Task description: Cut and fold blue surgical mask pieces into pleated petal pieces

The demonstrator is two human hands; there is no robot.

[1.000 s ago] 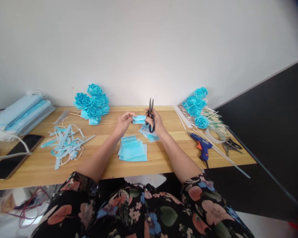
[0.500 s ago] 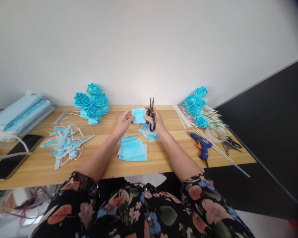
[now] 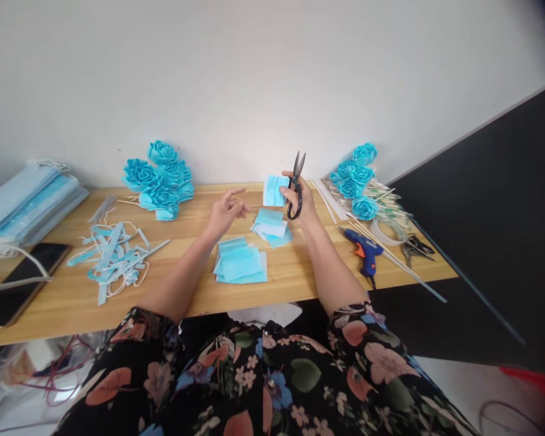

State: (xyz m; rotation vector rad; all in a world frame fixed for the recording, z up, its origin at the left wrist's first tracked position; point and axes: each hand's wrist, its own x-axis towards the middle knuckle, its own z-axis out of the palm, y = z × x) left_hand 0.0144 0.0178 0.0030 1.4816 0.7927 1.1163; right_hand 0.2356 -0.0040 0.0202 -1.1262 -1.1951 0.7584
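My right hand (image 3: 298, 195) grips black-handled scissors (image 3: 295, 192), their blades pointing up and slightly apart. Between its thumb and fingers it also pinches a light blue mask-fabric piece (image 3: 274, 190). To the left, my left hand (image 3: 229, 212) hovers over the table with nothing in it, fingers loosely bent and apart. Below the right hand lies a small pile of cut pieces (image 3: 271, 227), blue and white. A larger stack of blue fabric pieces (image 3: 241, 261) rests nearer the front edge.
Blue fabric roses (image 3: 161, 178) stand at back left, more roses (image 3: 356, 175) at back right. Left are face masks (image 3: 34, 197), a phone (image 3: 25, 284) and cut strips (image 3: 115, 257). Right are a glue gun (image 3: 366, 251), wooden sticks (image 3: 390, 254), a clear tape roll (image 3: 390, 233) and pliers (image 3: 416, 247).
My left hand has let go of the blue fabric piece. My right hand has moved right and up a little, carrying the piece and the scissors.
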